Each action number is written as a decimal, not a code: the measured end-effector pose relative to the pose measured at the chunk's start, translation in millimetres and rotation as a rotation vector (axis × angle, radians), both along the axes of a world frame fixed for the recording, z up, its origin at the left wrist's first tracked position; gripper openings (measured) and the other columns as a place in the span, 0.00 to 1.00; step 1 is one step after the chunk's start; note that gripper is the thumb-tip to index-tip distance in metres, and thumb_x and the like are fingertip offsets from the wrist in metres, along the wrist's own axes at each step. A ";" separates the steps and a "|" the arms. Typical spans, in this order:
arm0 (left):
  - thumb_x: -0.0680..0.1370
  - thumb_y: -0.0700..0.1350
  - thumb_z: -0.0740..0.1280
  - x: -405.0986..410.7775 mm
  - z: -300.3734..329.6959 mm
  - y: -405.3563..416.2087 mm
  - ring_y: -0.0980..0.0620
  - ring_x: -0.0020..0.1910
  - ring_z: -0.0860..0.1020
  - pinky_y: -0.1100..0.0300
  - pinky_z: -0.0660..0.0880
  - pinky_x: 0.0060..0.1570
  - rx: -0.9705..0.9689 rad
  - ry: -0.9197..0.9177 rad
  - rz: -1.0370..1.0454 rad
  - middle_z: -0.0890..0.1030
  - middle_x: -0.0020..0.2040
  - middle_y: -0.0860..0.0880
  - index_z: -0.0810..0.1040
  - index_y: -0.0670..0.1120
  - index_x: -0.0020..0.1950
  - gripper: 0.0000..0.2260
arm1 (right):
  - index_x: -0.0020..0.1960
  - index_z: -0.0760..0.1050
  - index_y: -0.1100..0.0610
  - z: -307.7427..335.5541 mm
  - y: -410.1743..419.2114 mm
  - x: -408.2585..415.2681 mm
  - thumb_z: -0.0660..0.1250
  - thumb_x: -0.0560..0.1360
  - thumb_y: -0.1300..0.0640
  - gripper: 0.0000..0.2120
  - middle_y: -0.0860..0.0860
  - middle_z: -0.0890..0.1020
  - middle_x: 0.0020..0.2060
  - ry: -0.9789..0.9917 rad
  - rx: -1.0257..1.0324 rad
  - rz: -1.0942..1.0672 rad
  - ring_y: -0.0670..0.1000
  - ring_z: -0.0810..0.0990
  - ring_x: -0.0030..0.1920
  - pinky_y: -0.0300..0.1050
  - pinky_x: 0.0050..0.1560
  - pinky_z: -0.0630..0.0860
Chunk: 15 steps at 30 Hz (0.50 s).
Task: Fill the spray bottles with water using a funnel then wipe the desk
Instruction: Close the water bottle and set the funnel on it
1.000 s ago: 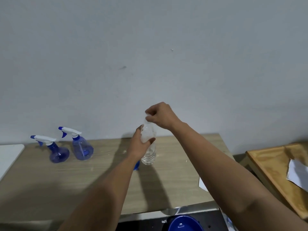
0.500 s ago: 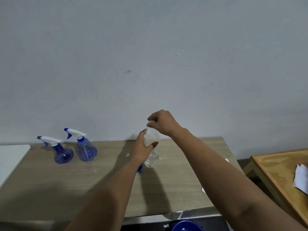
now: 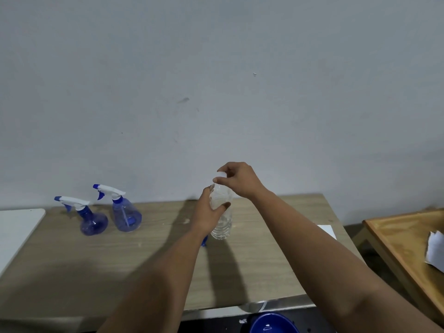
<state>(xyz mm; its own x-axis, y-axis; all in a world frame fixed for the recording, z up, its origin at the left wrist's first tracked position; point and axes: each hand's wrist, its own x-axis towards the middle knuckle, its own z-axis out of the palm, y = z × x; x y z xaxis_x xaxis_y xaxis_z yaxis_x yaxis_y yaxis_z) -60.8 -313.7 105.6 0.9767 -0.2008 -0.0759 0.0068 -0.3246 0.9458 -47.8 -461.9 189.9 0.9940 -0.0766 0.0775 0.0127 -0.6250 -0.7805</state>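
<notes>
Far left, a white board [image 3: 16, 234] overlaps the desk's [image 3: 120, 267] left edge. The desk is pale wood-grain w/ a few light specks, pushed against a plain grey-white wall [image 3: 216, 80] w/ small scuffs. Next, near the back edge, two blue spray bottles stand upright, both w/ white trigger heads on: the round spray bottle [image 3: 92, 223] slightly nearer you, the taller spray bottle [image 3: 126, 216] just beside it on its right, apart from your hands.

Centre: your left hand [image 3: 209, 217] is wrapped round the upper body of the clear water bottle [image 3: 222, 227], which stands upright w/ its base on the desk. A small blue item [image 3: 204, 242] peeks out under your left wrist; can't tell what it is. Your right hand [image 3: 240, 180] sits over the bottle top, fingers curled, thumb and forefinger pinching the white cap [image 3: 222, 174].

Below the front edge, a blue basin [image 3: 272, 324] shows on the dark floor. Right of your forearm a white sheet [image 3: 328, 230] lies at the desk's right edge. Far right, a separate lower wooden table [image 3: 396, 241] w/ torn white paper [image 3: 436, 251] on it.
</notes>
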 end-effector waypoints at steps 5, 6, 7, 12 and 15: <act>0.75 0.52 0.75 -1.7 2.2 -3.6 0.55 0.75 0.65 0.58 0.65 0.70 0.002 -0.010 -0.019 0.67 0.76 0.57 0.64 0.52 0.76 0.33 | 0.46 0.79 0.55 -8.8 8.2 -6.5 0.83 0.68 0.45 0.19 0.43 0.79 0.33 -0.072 0.100 -0.173 0.44 0.77 0.34 0.37 0.38 0.71; 0.74 0.53 0.75 0.9 -2.3 0.7 0.55 0.75 0.65 0.56 0.65 0.71 0.013 0.008 -0.002 0.67 0.76 0.58 0.64 0.52 0.76 0.33 | 0.46 0.79 0.54 -17.7 15.3 -4.0 0.83 0.69 0.45 0.18 0.43 0.80 0.35 -0.081 0.130 -0.179 0.43 0.78 0.37 0.36 0.40 0.73; 0.74 0.54 0.76 2.5 -6.0 4.6 0.55 0.74 0.66 0.54 0.66 0.72 0.020 0.022 0.012 0.68 0.75 0.58 0.64 0.53 0.76 0.34 | 0.48 0.80 0.53 -26.9 21.5 -3.0 0.82 0.70 0.46 0.16 0.42 0.82 0.38 -0.093 0.169 -0.176 0.42 0.80 0.41 0.36 0.43 0.75; 0.72 0.58 0.76 -0.4 -7.4 6.3 0.54 0.74 0.68 0.50 0.68 0.72 0.017 0.026 0.018 0.68 0.75 0.57 0.63 0.55 0.76 0.37 | 0.64 0.82 0.51 -42.6 24.4 -13.0 0.72 0.81 0.51 0.13 0.40 0.83 0.57 -0.118 0.326 -0.062 0.37 0.79 0.58 0.31 0.55 0.70; 0.73 0.56 0.76 1.0 -7.1 4.9 0.54 0.74 0.67 0.53 0.67 0.71 0.027 0.010 0.012 0.68 0.76 0.57 0.62 0.54 0.77 0.37 | 0.60 0.82 0.52 -42.6 21.3 -11.1 0.73 0.80 0.50 0.10 0.42 0.85 0.54 -0.121 0.323 -0.080 0.39 0.81 0.57 0.34 0.53 0.71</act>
<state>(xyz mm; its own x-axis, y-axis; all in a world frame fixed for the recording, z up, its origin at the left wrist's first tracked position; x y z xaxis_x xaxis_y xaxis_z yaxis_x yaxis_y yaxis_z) -59.7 -308.8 98.6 0.9781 -0.1869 -0.0915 0.0206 -0.3502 0.9364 -58.9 -440.6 147.3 0.9690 -0.1934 0.1534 0.0783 -0.3487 -0.9340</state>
